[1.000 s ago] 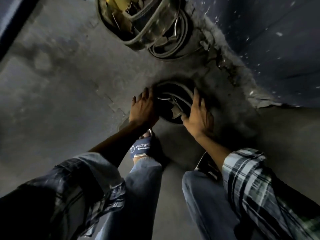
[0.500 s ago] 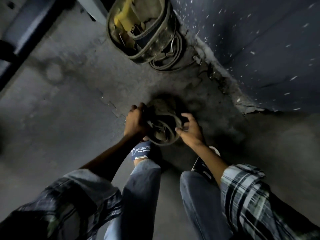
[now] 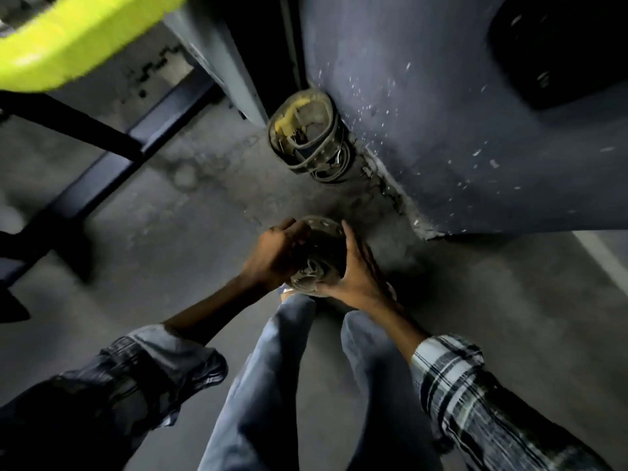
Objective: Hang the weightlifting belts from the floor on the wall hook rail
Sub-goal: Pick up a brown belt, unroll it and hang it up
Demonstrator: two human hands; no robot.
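both hands clamped on a coiled belt [image 3: 319, 256], left hand [image 3: 272, 256] and right hand [image 3: 356, 277] either side; more belts [image 3: 306, 141] piled on the floor [image 3: 170, 249] at the wall's [image 3: 441, 113] foot

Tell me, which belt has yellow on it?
The coiled belt on the floor by the wall shows a yellow patch inside. The belt in both hands, left hand and right hand, shows none.

grey concrete floor [image 3: 142, 239], stained and cracked near the wall base. dark blue wall [image 3: 441, 107] flecked with pale chips, plaster broken along its foot. blurred yellow-green bar [image 3: 68, 35] upper left. dark metal frame [image 3: 112, 144] crossing the floor beneath it.
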